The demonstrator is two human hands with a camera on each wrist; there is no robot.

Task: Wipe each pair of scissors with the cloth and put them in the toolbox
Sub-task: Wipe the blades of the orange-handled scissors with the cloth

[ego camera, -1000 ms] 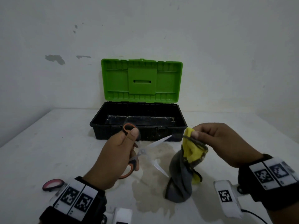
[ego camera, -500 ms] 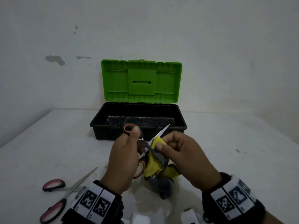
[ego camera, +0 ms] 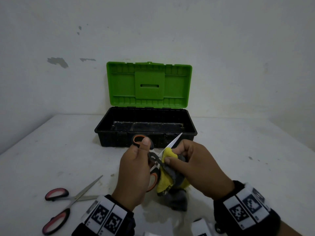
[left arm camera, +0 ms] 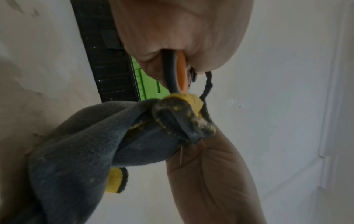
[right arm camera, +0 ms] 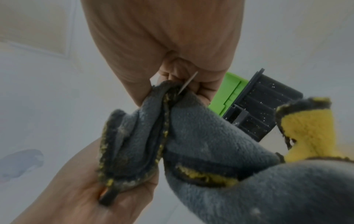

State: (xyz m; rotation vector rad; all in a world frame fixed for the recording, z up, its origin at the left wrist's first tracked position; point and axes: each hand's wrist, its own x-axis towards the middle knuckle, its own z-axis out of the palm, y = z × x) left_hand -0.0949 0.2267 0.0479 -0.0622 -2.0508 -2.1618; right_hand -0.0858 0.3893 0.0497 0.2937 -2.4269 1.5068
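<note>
Head view, centre of the frame: your left hand point(ego camera: 134, 172) holds the orange-handled scissors point(ego camera: 154, 163) by the handles, thumb on the upper loop, fingers curled round the lower one. The grip is firm and closed on the handles. Your right hand point(ego camera: 196, 169) pinches the yellow-and-grey cloth point(ego camera: 167, 181) round one blade near the pivot; the bare blade tip point(ego camera: 177, 138) points toward the upper right, in front of the toolbox's front wall. The rest of the cloth hangs down to the desk point(ego camera: 238, 150) below your hands.

Upper centre of the frame: the toolbox point(ego camera: 146, 128) stands open, its green lid point(ego camera: 149, 85) upright against the wall. No scissors are visible inside the black tray, though its floor is dark and only partly shown.

Lower left of the frame: the red-handled scissors point(ego camera: 66, 201) lie open on the desk, well apart from the cloth and touched by neither hand.

Wrist views: the right wrist camera shows the cloth point(right arm camera: 191, 136) folded over a thin blade edge between your fingers; the left wrist camera shows the orange loop point(left arm camera: 181, 72) enclosed in your hand.

Progress, as judged: wiping of the first pair is under way. Still to do: finish this pair, place it in the toolbox, then wipe and stow the red-handled pair. Whether more pairs lie outside the frame cannot be told.
</note>
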